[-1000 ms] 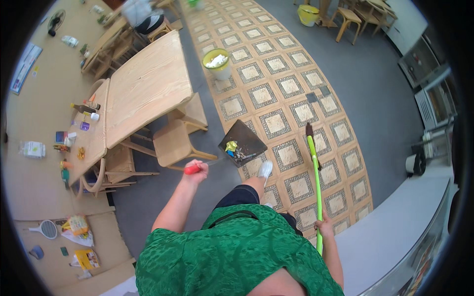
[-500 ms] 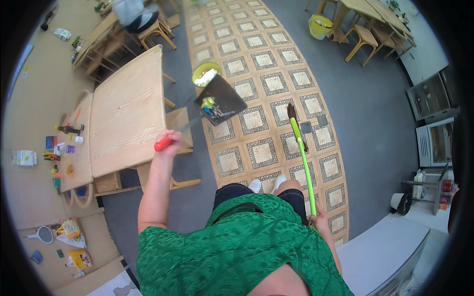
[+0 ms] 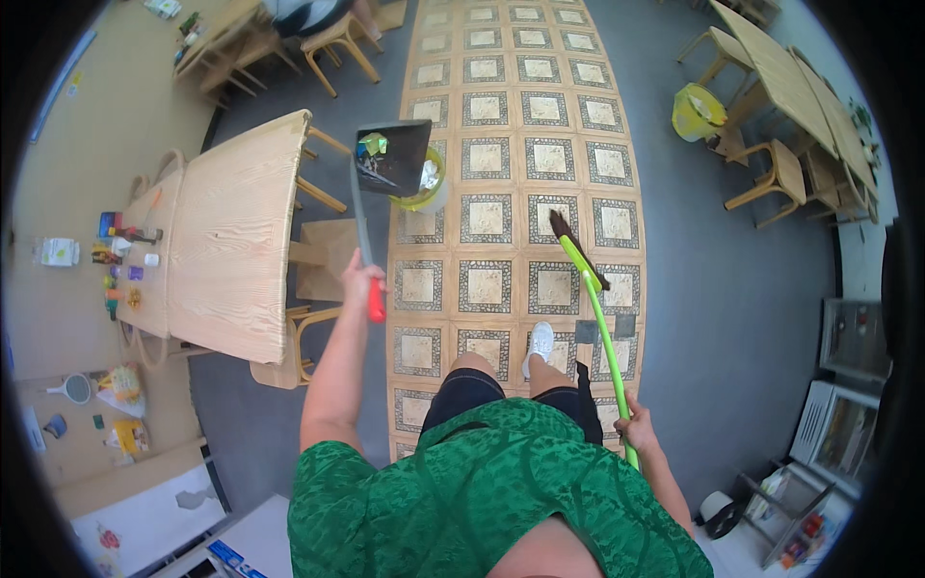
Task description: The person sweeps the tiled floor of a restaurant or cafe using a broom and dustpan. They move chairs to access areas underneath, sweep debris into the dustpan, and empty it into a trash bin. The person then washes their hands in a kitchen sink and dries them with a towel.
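My left hand is closed round the red-ended grey handle of a dustpan, held out ahead of me. A crumpled green-yellow wrapper and small grey and blue scraps lie in its dark pan. The pan covers part of a yellow waste bin with white rubbish inside; whether they touch I cannot tell. At my right side, my right hand grips the bright green handle of a broom. Its dark bristles are over the patterned floor strip, ahead of my foot.
A wooden table with stools beneath stands on my left. Beyond it, a person sits on a stool. Another yellow bin is beside tables at the far right. A metal rack stands at the lower right.
The dustpan has swung from the near side of the bin to over its far left part, its handle now pointing ahead. I have stepped forward, and the broom has come along.
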Available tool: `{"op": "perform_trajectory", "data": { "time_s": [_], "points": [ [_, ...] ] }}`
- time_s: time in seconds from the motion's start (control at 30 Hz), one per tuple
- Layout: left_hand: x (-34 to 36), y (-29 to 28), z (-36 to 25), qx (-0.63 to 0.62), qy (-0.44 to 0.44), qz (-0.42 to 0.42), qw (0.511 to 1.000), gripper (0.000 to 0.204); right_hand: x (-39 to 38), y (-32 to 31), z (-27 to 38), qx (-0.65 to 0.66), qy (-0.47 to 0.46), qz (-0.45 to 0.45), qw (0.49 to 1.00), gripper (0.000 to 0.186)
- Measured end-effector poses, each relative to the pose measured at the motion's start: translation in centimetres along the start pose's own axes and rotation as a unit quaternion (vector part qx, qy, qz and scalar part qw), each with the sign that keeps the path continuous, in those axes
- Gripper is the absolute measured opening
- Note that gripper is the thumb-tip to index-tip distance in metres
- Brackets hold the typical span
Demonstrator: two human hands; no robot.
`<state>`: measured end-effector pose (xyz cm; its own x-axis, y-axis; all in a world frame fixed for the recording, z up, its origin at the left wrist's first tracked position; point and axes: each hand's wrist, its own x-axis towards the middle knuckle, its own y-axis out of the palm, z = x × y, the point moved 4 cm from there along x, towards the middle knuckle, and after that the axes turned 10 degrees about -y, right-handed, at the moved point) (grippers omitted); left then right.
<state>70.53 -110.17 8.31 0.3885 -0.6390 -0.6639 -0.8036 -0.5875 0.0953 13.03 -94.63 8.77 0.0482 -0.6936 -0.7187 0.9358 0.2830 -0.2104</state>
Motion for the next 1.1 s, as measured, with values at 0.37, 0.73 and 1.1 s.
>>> {"op": "perform_trajectory", "data": {
  "time_s": [0.37,0.73,1.1],
  "points": [
    [5.2,3.8,9.0,0.059,0.024,-0.069,0.996,0.079,6.4,-3.7,8.3,-0.042,0.015,0.075,0.996,0.077],
    [6.9,4.2,10.7,-0.008,-0.173,-0.081,0.982,0.019,7.1,-0.4,10.6,-0.096,0.034,0.129,0.986,0.076],
    [7.9,0.0,21.7,0.076,-0.070,-0.163,0.981,0.018,7.8,-0.7,10.2,-0.140,0.078,0.143,0.977,0.075]
  ]
}}
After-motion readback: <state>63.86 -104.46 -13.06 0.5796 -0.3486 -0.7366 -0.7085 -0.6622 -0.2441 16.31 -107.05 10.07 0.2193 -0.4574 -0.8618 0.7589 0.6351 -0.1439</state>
